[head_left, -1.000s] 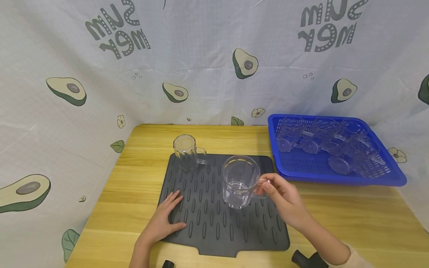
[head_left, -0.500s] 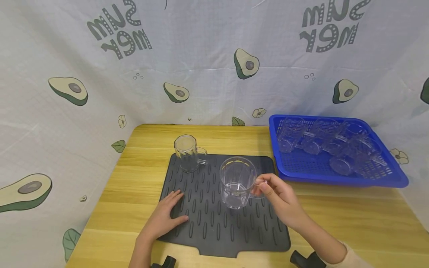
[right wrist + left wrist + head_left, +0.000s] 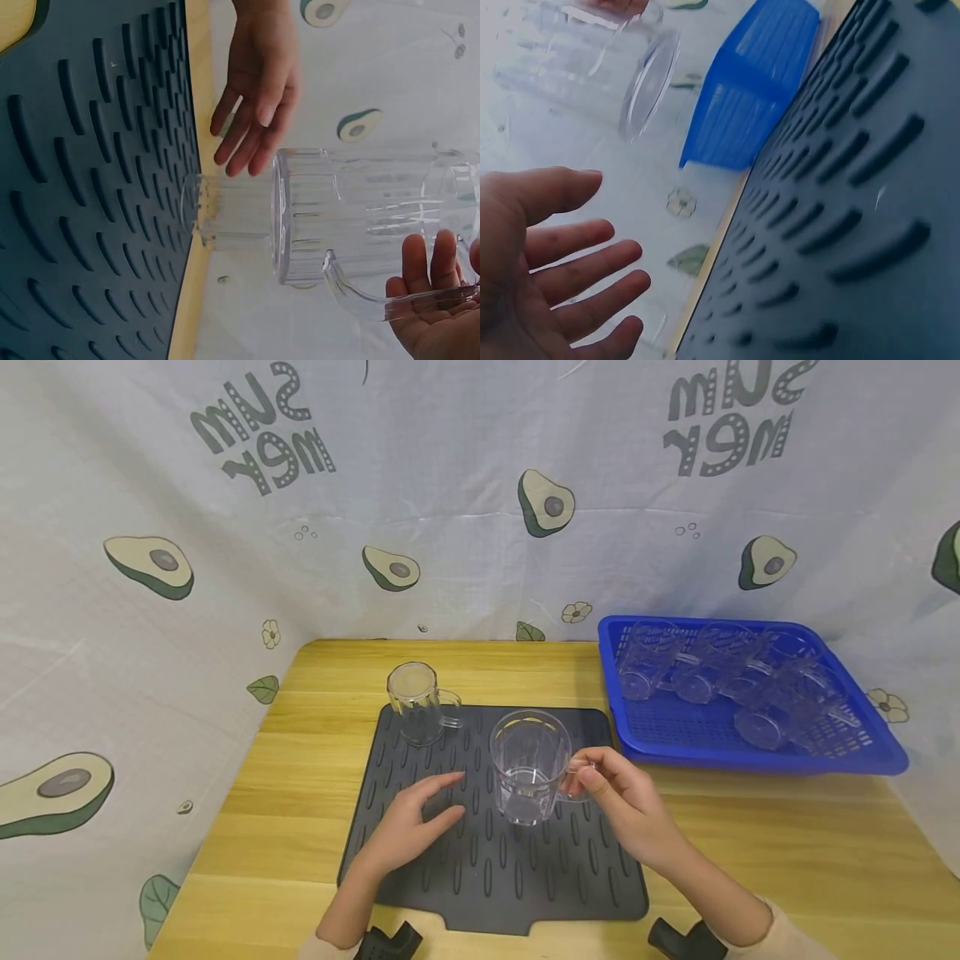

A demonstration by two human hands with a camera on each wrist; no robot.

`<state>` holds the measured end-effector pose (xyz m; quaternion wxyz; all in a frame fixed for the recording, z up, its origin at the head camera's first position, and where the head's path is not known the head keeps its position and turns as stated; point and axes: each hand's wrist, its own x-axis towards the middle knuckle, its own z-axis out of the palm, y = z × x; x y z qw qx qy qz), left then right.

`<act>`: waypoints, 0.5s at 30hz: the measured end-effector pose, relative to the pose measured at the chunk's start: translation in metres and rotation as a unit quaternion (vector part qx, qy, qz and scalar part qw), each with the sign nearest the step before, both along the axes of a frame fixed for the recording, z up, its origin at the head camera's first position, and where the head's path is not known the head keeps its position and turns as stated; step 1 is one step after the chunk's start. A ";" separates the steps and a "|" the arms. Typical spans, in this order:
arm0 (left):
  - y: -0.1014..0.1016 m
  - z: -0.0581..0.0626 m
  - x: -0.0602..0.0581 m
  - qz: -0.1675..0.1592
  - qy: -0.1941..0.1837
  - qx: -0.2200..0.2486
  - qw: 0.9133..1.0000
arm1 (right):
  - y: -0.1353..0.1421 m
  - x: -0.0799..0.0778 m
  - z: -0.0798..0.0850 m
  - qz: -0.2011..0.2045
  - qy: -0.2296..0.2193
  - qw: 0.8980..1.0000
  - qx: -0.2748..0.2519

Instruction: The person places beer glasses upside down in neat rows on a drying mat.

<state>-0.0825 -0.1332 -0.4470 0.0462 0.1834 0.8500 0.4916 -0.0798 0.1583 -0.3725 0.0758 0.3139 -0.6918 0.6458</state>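
A clear faceted mug (image 3: 529, 760) is held above the dark grey ribbed mat (image 3: 517, 893), its wide round end facing up in the head view. My right hand (image 3: 633, 806) pinches its handle between thumb and fingers. On the left, my left hand (image 3: 412, 822) hovers over the mat with fingers extended and spread, apart from the mug and holding nothing. The left wrist view shows the left hand (image 3: 562, 262) below the mug (image 3: 592, 71). Another clear mug (image 3: 420, 706) stands upside down at the mat's back left corner, handle to the right.
A blue plastic basket (image 3: 750, 758) with several clear mugs lying in it stands at the back right, beside the mat. Under everything lies a wooden table (image 3: 277, 777). A white curtain (image 3: 465, 460) with avocado prints hangs behind and at the sides.
My left hand has lifted off the mat's left side and moved right, toward the held mug. The held mug has shifted slightly left; my right hand keeps its grip on the handle.
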 end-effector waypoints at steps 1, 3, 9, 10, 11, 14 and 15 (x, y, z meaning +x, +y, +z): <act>0.004 0.000 -0.001 -0.008 -0.007 0.013 1.000 | 0.000 0.000 0.000 0.000 0.001 1.000 0.000; 0.011 0.000 -0.002 -0.024 -0.024 0.039 0.999 | 0.000 0.000 0.000 0.001 0.003 1.000 -0.002; 0.035 0.003 -0.004 -0.048 -0.149 0.146 0.977 | 0.000 0.000 -0.001 -0.003 0.010 1.000 -0.004; 0.039 0.004 -0.004 -0.050 -0.177 0.166 0.969 | 0.000 0.000 -0.002 -0.004 0.010 1.000 -0.005; 0.042 0.006 -0.004 -0.052 -0.205 0.183 0.960 | 0.000 0.000 -0.002 -0.005 0.010 1.000 -0.006; 0.049 0.009 -0.004 -0.074 -0.274 0.232 0.930 | -0.001 0.000 -0.003 -0.010 0.013 1.000 -0.002; 0.050 0.010 -0.005 -0.083 -0.287 0.241 0.924 | -0.001 0.000 -0.004 -0.012 0.014 1.000 0.001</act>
